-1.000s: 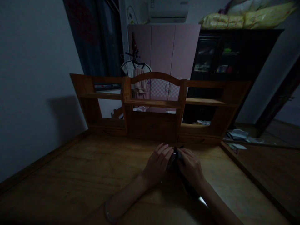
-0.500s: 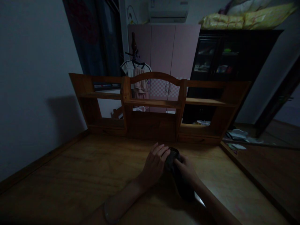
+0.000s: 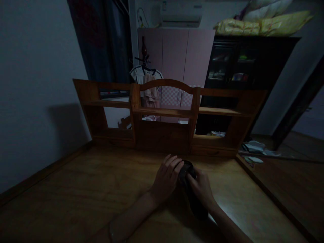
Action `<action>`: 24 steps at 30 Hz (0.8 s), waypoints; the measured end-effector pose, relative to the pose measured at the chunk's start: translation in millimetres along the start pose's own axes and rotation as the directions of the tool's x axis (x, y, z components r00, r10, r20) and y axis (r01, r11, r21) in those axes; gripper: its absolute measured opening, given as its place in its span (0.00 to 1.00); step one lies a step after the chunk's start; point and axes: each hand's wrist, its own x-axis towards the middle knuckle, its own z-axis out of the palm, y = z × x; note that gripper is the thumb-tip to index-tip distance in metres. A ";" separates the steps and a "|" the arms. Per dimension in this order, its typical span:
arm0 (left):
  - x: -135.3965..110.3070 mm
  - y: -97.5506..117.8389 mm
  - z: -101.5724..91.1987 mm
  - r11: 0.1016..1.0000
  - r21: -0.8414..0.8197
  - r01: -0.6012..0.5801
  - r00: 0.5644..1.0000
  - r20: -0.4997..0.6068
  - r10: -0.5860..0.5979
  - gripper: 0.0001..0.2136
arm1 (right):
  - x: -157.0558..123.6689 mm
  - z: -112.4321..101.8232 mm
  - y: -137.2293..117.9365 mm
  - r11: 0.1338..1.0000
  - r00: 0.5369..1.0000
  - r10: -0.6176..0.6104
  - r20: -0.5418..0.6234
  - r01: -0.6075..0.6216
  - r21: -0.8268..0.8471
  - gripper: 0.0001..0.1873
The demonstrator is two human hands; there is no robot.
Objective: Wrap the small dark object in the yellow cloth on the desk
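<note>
A dark object (image 3: 191,192), long and rounded at its far end, lies on the wooden desk (image 3: 101,189) between my hands; the dim light hides what it is. My left hand (image 3: 167,179) rests against its left side with the fingers curled over the far end. My right hand (image 3: 201,187) grips it from the right, fingers wrapped round it. A thin bracelet (image 3: 111,231) shows on my left forearm.
A wooden shelf unit (image 3: 164,113) with open compartments stands along the desk's far edge. A raised rim (image 3: 43,175) borders the desk on the left. Behind are a pink wardrobe (image 3: 177,57), a dark cabinet (image 3: 243,64) and papers (image 3: 255,148) on the floor.
My right hand has slid back along the dark object, so its rounded far end now shows. The left hand has stayed nearly still. The view has shifted slightly.
</note>
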 end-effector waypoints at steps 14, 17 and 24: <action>-0.8 -1.5 4.6 0.999 -0.036 -0.003 1.000 0.030 0.005 0.22 | 7.3 -10.2 11.1 0.812 0.877 -0.474 -0.083 0.399 -0.426 0.12; -0.6 -0.7 3.4 0.999 -0.046 0.000 1.000 0.018 0.001 0.23 | 5.5 -12.8 8.1 0.823 0.876 -0.474 -0.092 0.404 -0.399 0.14; -4.1 1.3 -2.3 0.997 -0.052 0.050 0.999 -0.002 -0.051 0.26 | 9.0 -1.1 -0.4 0.984 0.995 0.099 -0.027 -0.094 0.148 0.14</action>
